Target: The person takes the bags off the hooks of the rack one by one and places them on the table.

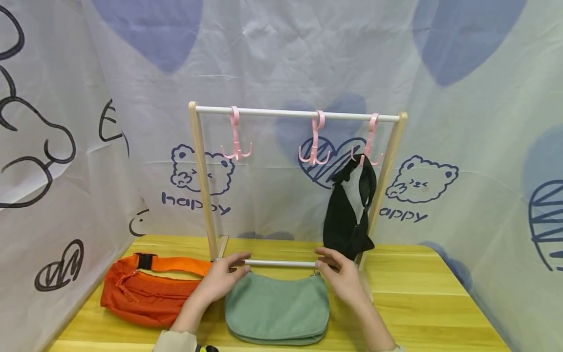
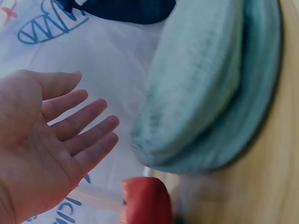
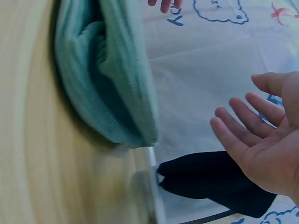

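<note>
A sage-green shoulder bag (image 1: pixel 278 308) lies on the table in front of the rack. My left hand (image 1: pixel 223 277) is by its upper left corner, and in the left wrist view that hand's fingers (image 2: pixel 88 121) are spread, with a gap to the bag (image 2: pixel 196 93). By the upper right corner is my right hand (image 1: pixel 345 277); the right wrist view shows its fingers (image 3: pixel 238 128) loosely extended and holding nothing, apart from the bag (image 3: pixel 117 74). The bag's strap is mostly hidden from the head view.
An orange waist bag (image 1: pixel 149 298) lies left of my left hand. Behind stands a wooden rack with a white top bar (image 1: pixel 277 113) and three pink hooks, including the middle hook (image 1: pixel 314 142). A black bag (image 1: pixel 343 220) hangs from the right hook (image 1: pixel 371 137).
</note>
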`<control>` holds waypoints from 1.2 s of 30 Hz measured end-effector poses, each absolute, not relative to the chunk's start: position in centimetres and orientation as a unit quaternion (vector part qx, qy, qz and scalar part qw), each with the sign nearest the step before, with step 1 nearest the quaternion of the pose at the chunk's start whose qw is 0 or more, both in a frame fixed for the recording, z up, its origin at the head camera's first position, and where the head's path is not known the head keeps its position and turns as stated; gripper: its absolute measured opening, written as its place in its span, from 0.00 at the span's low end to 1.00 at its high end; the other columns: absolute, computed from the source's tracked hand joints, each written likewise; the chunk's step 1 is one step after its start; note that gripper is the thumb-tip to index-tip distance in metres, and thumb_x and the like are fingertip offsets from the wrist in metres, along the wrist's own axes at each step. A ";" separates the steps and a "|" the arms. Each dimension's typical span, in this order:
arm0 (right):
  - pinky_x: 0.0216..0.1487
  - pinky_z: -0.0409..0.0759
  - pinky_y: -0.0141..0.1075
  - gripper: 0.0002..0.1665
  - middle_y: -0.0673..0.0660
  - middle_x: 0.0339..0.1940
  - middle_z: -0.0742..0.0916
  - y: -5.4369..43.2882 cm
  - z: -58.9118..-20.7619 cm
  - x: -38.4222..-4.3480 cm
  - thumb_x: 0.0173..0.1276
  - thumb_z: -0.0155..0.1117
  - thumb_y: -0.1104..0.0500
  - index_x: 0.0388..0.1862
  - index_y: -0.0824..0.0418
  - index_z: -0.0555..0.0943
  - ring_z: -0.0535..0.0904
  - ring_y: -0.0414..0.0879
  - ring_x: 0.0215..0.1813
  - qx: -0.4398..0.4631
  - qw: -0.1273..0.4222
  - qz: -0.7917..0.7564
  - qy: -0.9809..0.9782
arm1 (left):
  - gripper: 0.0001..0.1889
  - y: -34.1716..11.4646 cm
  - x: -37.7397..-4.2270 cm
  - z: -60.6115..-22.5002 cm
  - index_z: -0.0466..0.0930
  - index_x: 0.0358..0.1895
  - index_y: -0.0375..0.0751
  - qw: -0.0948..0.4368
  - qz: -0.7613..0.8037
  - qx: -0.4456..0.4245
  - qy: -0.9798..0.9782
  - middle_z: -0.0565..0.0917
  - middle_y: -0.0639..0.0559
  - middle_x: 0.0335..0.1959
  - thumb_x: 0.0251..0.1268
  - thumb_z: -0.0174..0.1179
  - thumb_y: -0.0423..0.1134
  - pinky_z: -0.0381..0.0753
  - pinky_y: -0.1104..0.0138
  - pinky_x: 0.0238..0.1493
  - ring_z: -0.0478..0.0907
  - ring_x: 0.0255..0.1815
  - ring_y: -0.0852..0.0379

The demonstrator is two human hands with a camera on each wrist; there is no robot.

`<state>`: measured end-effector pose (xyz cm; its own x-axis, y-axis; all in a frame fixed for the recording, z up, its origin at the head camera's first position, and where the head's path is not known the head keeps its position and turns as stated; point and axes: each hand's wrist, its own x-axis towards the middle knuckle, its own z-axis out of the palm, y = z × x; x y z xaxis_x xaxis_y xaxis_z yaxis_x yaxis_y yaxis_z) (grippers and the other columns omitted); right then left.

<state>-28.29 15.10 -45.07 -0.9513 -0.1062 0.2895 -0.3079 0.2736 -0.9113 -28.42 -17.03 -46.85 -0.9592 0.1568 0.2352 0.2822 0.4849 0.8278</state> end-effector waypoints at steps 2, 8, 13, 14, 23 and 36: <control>0.54 0.83 0.29 0.19 0.57 0.58 0.88 15.1 -44.5 -28.0 0.76 0.67 0.62 0.64 0.60 0.84 0.86 0.49 0.57 0.129 0.102 0.591 -0.789 | 0.21 -16.9 -28.2 -46.3 0.80 0.68 0.38 0.066 -0.497 -0.139 -0.854 0.84 0.41 0.63 0.76 0.62 0.37 0.84 0.51 0.60 0.83 0.60 0.42; 0.56 0.83 0.28 0.19 0.60 0.58 0.88 15.3 -42.9 -27.0 0.76 0.67 0.63 0.63 0.61 0.84 0.84 0.50 0.60 0.144 0.145 0.616 -0.761 | 0.21 -16.2 -27.4 -44.7 0.79 0.70 0.42 0.073 -0.517 -0.164 -0.837 0.83 0.44 0.64 0.76 0.63 0.37 0.84 0.58 0.60 0.82 0.61 0.47; 0.58 0.82 0.27 0.19 0.64 0.59 0.86 15.5 -41.7 -26.3 0.75 0.67 0.65 0.63 0.61 0.84 0.85 0.46 0.59 0.160 0.202 0.624 -0.738 | 0.22 -15.7 -26.8 -43.4 0.78 0.70 0.44 0.092 -0.508 -0.186 -0.836 0.84 0.48 0.64 0.76 0.63 0.38 0.84 0.63 0.58 0.82 0.60 0.50; 0.58 0.82 0.27 0.19 0.63 0.60 0.86 15.5 -41.4 -26.1 0.75 0.67 0.65 0.63 0.60 0.84 0.84 0.44 0.59 0.160 0.214 0.623 -0.735 | 0.22 -15.5 -26.7 -43.1 0.78 0.70 0.44 0.095 -0.509 -0.190 -0.834 0.84 0.48 0.64 0.76 0.63 0.38 0.84 0.63 0.58 0.82 0.60 0.49; 0.61 0.80 0.26 0.21 0.59 0.63 0.85 16.4 -38.2 -25.3 0.76 0.63 0.71 0.66 0.63 0.81 0.84 0.43 0.60 0.185 0.312 0.613 -0.702 | 0.23 -13.7 -26.0 -40.9 0.78 0.71 0.42 0.135 -0.525 -0.238 -0.806 0.81 0.45 0.67 0.76 0.64 0.38 0.80 0.48 0.64 0.76 0.68 0.43; 0.61 0.79 0.25 0.23 0.60 0.62 0.86 19.0 -33.6 -27.0 0.75 0.63 0.71 0.67 0.61 0.81 0.82 0.40 0.60 0.201 0.398 0.524 -0.726 | 0.24 -10.2 -26.4 -38.2 0.76 0.73 0.49 0.174 -0.545 -0.269 -0.775 0.77 0.51 0.72 0.77 0.63 0.41 0.75 0.48 0.70 0.72 0.73 0.49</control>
<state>-26.99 18.99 -33.60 -0.6019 0.1247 0.7888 -0.7095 0.3699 -0.5999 -26.41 -10.21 -38.17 -0.7955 0.2273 0.5617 0.6055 0.2623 0.7514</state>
